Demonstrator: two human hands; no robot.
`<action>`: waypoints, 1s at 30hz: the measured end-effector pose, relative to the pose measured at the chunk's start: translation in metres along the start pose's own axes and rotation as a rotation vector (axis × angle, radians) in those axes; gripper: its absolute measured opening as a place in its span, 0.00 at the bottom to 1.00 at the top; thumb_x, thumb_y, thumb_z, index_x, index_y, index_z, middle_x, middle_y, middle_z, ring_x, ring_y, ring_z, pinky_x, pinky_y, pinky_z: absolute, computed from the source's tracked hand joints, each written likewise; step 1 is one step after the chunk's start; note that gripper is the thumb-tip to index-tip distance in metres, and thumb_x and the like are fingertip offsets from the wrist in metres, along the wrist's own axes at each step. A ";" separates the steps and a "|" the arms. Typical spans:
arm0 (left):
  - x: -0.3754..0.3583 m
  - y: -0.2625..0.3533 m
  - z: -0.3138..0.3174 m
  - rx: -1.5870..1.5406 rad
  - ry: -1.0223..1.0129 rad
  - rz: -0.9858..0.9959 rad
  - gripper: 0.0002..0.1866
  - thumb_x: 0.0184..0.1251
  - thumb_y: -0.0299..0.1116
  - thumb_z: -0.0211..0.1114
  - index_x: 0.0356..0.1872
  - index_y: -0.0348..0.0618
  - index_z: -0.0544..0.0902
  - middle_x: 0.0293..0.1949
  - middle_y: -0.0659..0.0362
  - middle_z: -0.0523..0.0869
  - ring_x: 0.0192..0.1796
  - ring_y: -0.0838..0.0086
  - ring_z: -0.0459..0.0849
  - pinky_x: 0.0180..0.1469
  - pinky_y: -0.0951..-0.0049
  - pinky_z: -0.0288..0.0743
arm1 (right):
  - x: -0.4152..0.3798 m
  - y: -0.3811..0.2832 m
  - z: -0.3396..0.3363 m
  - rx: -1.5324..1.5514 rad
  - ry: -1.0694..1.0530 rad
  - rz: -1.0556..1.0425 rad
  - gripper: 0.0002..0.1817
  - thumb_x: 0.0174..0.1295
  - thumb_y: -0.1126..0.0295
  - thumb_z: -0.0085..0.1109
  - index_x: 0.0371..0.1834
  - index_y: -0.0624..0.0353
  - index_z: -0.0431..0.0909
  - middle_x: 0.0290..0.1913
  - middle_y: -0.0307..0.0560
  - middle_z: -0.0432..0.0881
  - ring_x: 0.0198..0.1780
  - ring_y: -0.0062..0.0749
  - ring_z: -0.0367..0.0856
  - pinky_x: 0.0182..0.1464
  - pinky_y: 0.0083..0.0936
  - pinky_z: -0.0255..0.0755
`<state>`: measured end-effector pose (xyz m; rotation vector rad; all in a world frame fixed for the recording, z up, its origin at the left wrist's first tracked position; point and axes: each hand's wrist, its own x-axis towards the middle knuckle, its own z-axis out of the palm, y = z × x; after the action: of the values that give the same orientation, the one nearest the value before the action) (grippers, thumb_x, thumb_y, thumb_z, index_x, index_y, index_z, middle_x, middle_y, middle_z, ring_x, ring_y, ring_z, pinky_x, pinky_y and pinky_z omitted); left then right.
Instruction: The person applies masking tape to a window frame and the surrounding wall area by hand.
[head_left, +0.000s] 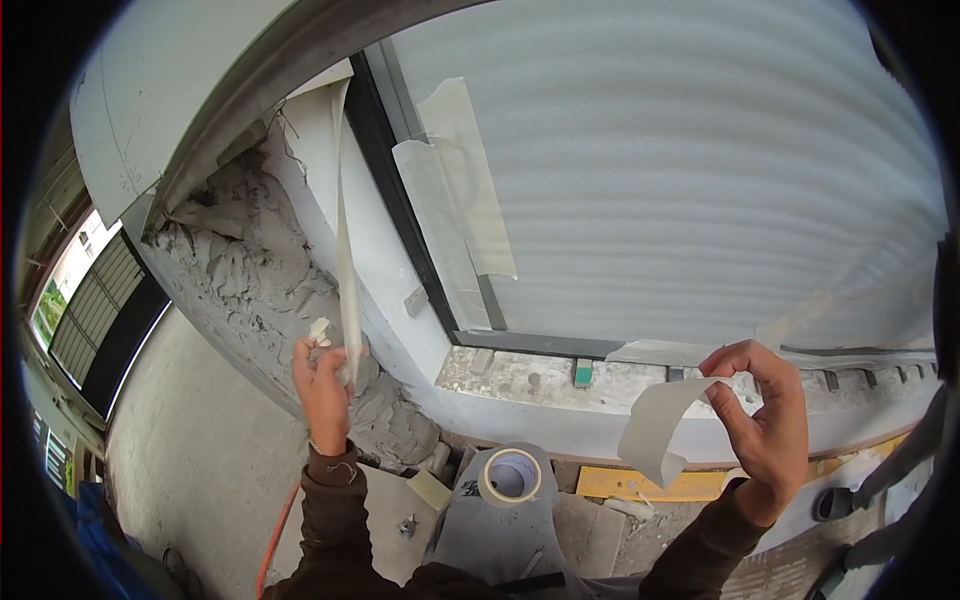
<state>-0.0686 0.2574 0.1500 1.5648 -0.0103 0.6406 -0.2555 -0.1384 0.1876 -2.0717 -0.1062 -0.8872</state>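
Observation:
My left hand is closed at the end of a long strip of masking tape, which hangs from the top of the window recess. A crumpled pale scrap sits at its fingertips. On the right, my right hand pinches a short, wide piece of masking tape between thumb and fingers; the piece curls downward, apart from the wall. Below and between both hands, a roll of masking tape rests on my grey-trousered leg.
Translucent sheeting covers the window, taped at its dark frame. Rough grey mortar lies left of the recess. A green block stands on the sill. A yellow level-like bar lies below. Another person's legs show at right.

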 end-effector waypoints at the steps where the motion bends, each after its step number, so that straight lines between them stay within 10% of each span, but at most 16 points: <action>1: 0.001 -0.003 0.015 -0.005 -0.059 0.050 0.05 0.73 0.33 0.55 0.38 0.45 0.73 0.23 0.64 0.79 0.16 0.85 0.63 0.17 0.81 0.55 | 0.001 -0.001 0.000 -0.006 -0.005 0.003 0.08 0.54 0.81 0.67 0.33 0.66 0.77 0.35 0.51 0.86 0.39 0.38 0.85 0.51 0.29 0.75; 6: 0.023 -0.050 0.051 0.391 -0.221 0.466 0.20 0.83 0.44 0.51 0.30 0.43 0.71 0.19 0.66 0.72 0.18 0.83 0.60 0.21 0.75 0.55 | 0.001 -0.002 0.006 -0.044 -0.015 0.007 0.08 0.53 0.81 0.68 0.33 0.66 0.77 0.36 0.51 0.86 0.40 0.40 0.85 0.50 0.29 0.75; 8: 0.031 -0.065 0.039 0.345 0.017 0.475 0.27 0.86 0.49 0.47 0.24 0.41 0.70 0.19 0.66 0.68 0.21 0.81 0.60 0.24 0.71 0.56 | 0.000 0.000 0.009 -0.051 -0.035 0.010 0.08 0.53 0.81 0.67 0.33 0.66 0.77 0.36 0.51 0.86 0.40 0.40 0.85 0.50 0.29 0.75; 13: -0.120 -0.217 -0.093 0.634 -0.223 0.205 0.23 0.82 0.43 0.52 0.43 0.30 0.86 0.20 0.48 0.77 0.28 0.60 0.82 0.35 0.64 0.73 | -0.002 -0.001 0.008 -0.046 -0.005 0.017 0.09 0.52 0.82 0.67 0.33 0.65 0.76 0.37 0.52 0.86 0.41 0.41 0.86 0.50 0.30 0.75; 14: -0.148 -0.207 -0.103 0.460 -0.217 -0.425 0.25 0.82 0.46 0.50 0.40 0.33 0.86 0.20 0.53 0.80 0.30 0.63 0.86 0.34 0.69 0.74 | -0.001 0.001 0.007 -0.028 0.006 0.010 0.09 0.53 0.81 0.67 0.33 0.65 0.76 0.37 0.52 0.86 0.41 0.40 0.85 0.50 0.29 0.75; 16: -0.149 -0.213 -0.128 0.256 -0.228 -0.629 0.26 0.83 0.49 0.46 0.39 0.35 0.83 0.23 0.55 0.82 0.26 0.69 0.85 0.31 0.72 0.75 | -0.001 0.001 0.009 -0.011 -0.101 0.033 0.09 0.53 0.81 0.67 0.33 0.65 0.76 0.37 0.52 0.86 0.42 0.39 0.85 0.51 0.29 0.75; 18: -0.138 -0.209 -0.134 0.116 -0.062 -0.442 0.29 0.83 0.52 0.43 0.38 0.33 0.80 0.26 0.53 0.82 0.22 0.70 0.80 0.28 0.71 0.75 | -0.004 0.007 0.016 0.000 -0.090 0.116 0.08 0.55 0.80 0.67 0.34 0.65 0.76 0.37 0.50 0.86 0.42 0.35 0.84 0.52 0.28 0.74; 22: -0.135 -0.288 -0.275 0.017 0.357 -0.676 0.17 0.76 0.38 0.59 0.37 0.28 0.80 0.32 0.48 0.85 0.29 0.64 0.84 0.33 0.65 0.79 | -0.002 0.015 0.025 0.000 -0.075 0.100 0.08 0.56 0.80 0.66 0.34 0.65 0.75 0.37 0.48 0.86 0.42 0.33 0.82 0.53 0.27 0.73; 26: -0.227 -0.312 -0.371 0.595 0.554 -0.836 0.16 0.57 0.34 0.69 0.23 0.29 0.79 0.23 0.48 0.83 0.29 0.61 0.83 0.31 0.57 0.76 | -0.001 0.010 0.029 0.008 -0.110 0.081 0.08 0.58 0.79 0.66 0.34 0.65 0.75 0.37 0.48 0.86 0.42 0.32 0.82 0.54 0.27 0.72; 28: -0.276 -0.346 -0.421 1.512 0.197 -0.977 0.14 0.55 0.32 0.70 0.33 0.27 0.81 0.31 0.42 0.87 0.37 0.55 0.86 0.37 0.55 0.81 | 0.001 0.009 0.031 0.008 -0.114 0.094 0.08 0.58 0.79 0.67 0.34 0.65 0.75 0.37 0.48 0.86 0.42 0.32 0.82 0.54 0.27 0.72; 30: -0.304 -0.325 -0.380 0.899 0.841 -0.973 0.21 0.54 0.35 0.71 0.45 0.31 0.81 0.43 0.38 0.88 0.46 0.49 0.88 0.49 0.54 0.83 | 0.004 0.009 0.032 -0.006 -0.120 0.108 0.08 0.58 0.79 0.67 0.34 0.65 0.75 0.37 0.48 0.86 0.42 0.32 0.81 0.54 0.27 0.72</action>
<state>-0.3466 0.5340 -0.2844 1.7211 1.7549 0.4589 -0.2317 -0.1207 0.1717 -2.1148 -0.0553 -0.6995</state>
